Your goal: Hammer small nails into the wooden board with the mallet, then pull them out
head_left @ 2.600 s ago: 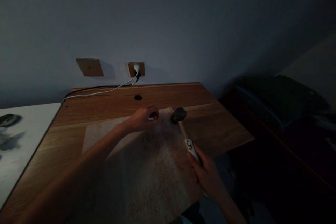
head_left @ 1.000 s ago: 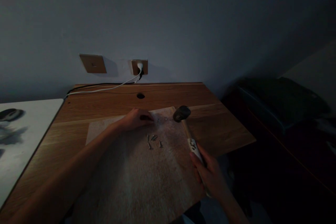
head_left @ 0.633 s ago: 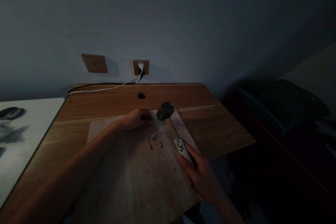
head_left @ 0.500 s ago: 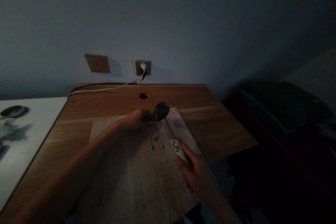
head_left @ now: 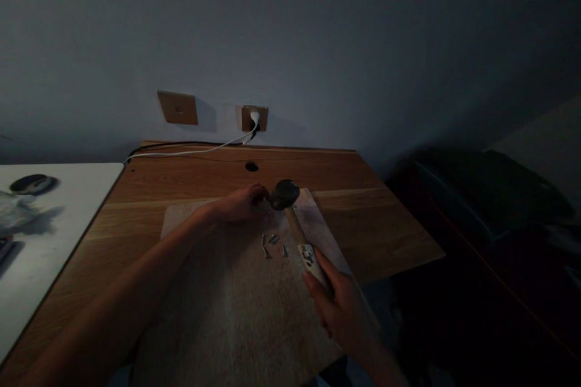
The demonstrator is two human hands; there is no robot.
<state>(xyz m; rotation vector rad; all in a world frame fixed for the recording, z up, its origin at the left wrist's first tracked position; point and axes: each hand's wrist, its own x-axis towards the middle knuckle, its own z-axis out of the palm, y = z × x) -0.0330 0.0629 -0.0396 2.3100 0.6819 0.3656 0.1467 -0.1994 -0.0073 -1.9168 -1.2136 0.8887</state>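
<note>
My right hand [head_left: 338, 299] is wrapped around the handle of a mallet [head_left: 297, 230]. Its head is dark and rounded, and the wooden handle has a worn white grip. Beside the mallet head, my left hand [head_left: 240, 204] has its fingers pinched together near the far edge of a wooden board [head_left: 236, 314]. What those fingers hold is too dark and small to make out. Several silvery screws [head_left: 265, 248] lie loose on the board, between my two hands and nearer to me than the mallet head.
The board lies on a brown wooden table [head_left: 381, 217] against the wall. A white table [head_left: 82, 205] adjoins on the left, with a dark round object [head_left: 31, 184] on it. Cables [head_left: 190, 150] run along the back to a wall socket [head_left: 255, 118]. A dark cushion-like shape [head_left: 490, 187] is at right.
The view has shifted slightly, so the table and screws sit a little further right. The mallet head stays close beside my left fingers, and both hands keep nearly the same pose.
</note>
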